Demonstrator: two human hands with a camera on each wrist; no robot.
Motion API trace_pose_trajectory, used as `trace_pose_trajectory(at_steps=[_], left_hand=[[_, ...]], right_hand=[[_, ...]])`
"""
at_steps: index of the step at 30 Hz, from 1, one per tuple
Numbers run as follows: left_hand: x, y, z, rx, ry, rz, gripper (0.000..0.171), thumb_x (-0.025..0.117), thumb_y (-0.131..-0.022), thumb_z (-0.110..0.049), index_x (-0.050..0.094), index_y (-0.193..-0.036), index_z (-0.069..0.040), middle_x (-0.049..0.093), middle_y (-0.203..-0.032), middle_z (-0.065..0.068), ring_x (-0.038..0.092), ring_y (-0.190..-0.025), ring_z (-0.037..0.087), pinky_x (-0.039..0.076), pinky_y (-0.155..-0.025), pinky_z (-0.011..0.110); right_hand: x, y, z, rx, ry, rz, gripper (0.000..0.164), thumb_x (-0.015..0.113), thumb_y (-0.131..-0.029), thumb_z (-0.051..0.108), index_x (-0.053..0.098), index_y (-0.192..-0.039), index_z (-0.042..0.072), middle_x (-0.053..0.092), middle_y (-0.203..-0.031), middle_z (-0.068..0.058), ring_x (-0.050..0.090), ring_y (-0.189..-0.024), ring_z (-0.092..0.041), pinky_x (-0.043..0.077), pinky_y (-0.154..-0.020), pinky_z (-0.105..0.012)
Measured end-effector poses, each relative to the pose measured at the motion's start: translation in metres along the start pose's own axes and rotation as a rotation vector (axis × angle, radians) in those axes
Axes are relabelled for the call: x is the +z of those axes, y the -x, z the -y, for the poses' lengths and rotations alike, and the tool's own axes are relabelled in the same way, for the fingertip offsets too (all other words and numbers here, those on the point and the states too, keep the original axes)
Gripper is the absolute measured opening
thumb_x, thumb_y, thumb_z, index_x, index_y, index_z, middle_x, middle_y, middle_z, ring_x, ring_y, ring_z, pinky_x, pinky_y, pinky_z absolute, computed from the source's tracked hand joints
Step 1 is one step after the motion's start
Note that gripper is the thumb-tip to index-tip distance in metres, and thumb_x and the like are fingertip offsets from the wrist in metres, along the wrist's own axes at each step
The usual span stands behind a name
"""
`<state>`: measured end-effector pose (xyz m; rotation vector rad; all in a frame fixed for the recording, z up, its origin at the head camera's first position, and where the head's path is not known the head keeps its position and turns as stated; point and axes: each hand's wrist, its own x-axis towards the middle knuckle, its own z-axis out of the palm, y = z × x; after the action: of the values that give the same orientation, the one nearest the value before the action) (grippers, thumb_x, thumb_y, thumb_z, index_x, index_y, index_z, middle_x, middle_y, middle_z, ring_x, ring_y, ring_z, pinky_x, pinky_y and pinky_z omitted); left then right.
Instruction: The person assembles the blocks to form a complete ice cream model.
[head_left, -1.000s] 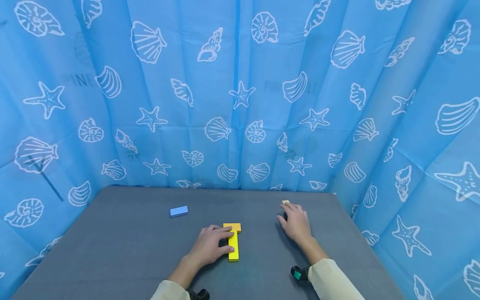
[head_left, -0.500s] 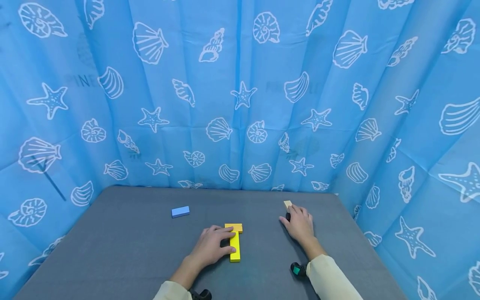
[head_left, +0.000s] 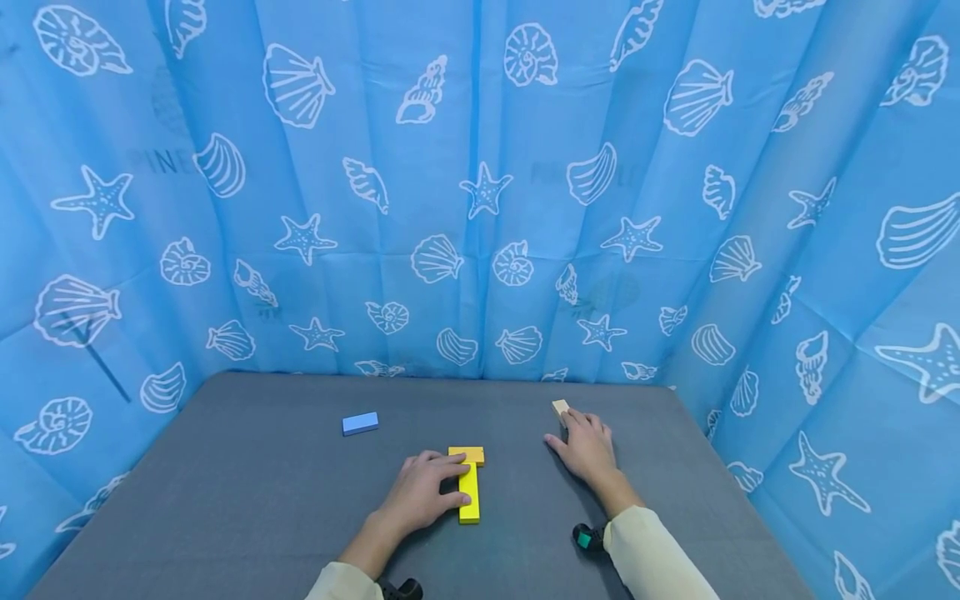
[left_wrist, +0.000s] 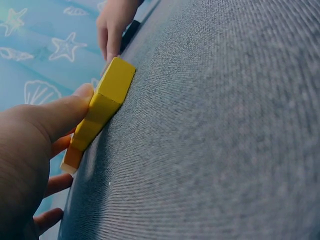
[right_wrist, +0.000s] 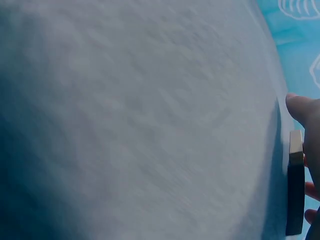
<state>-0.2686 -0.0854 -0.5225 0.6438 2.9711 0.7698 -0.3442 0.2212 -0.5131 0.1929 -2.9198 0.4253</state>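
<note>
My left hand touches the yellow block, thumb near its near end and index finger by its far end. In the left wrist view the thumb lies against the yellow block. An orange-yellow block lies crosswise at its far end, making a T. My right hand is over the table on the right, fingertips at a cream block. In the right wrist view the cream end shows beside a dark length; the thumb stands apart. Whether these are one block or two I cannot tell.
A blue block lies at the left rear of the grey cloth-covered table. Behind and beside the table hangs a blue curtain with white shell and starfish prints.
The cream block has turned and shifted a little nearer and to the left, along with my right hand. My left hand, the yellow block and the orange-yellow block stay put.
</note>
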Motion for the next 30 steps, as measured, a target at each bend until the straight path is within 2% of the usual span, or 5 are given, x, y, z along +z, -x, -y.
trace_pose_trajectory(at_steps=[7,18,30], left_hand=[[0.0,0.0,0.0,-0.006,0.006,-0.005,0.051,0.071,-0.084,-0.05,0.064,-0.13,-0.03,0.056,-0.136,-0.009,0.048,-0.12,0.021,0.036,-0.098,0.05],[0.001,-0.001,0.001,-0.004,0.007,-0.001,0.052,0.071,-0.085,-0.05,0.063,-0.131,-0.029,0.056,-0.137,-0.009,0.048,-0.12,0.021,0.035,-0.098,0.05],[0.0,0.0,-0.001,-0.016,0.006,0.002,0.051,0.071,-0.084,-0.049,0.064,-0.13,-0.029,0.056,-0.136,-0.009,0.048,-0.121,0.022,0.035,-0.098,0.05]], right_hand=[[0.004,0.004,0.015,-0.075,-0.025,-0.001,0.062,0.064,-0.091,0.044,0.055,-0.136,0.003,0.048,-0.143,-0.016,0.039,-0.13,-0.038,0.025,-0.105,-0.061],[0.008,0.005,0.031,-0.132,-0.033,-0.006,0.056,0.067,-0.091,0.042,0.058,-0.134,0.008,0.052,-0.14,-0.011,0.042,-0.128,-0.035,0.029,-0.104,-0.058],[0.01,0.006,0.047,-0.194,-0.042,-0.05,0.037,0.071,-0.089,0.029,0.068,-0.122,0.012,0.062,-0.128,-0.005,0.047,-0.122,-0.031,0.033,-0.101,-0.054]])
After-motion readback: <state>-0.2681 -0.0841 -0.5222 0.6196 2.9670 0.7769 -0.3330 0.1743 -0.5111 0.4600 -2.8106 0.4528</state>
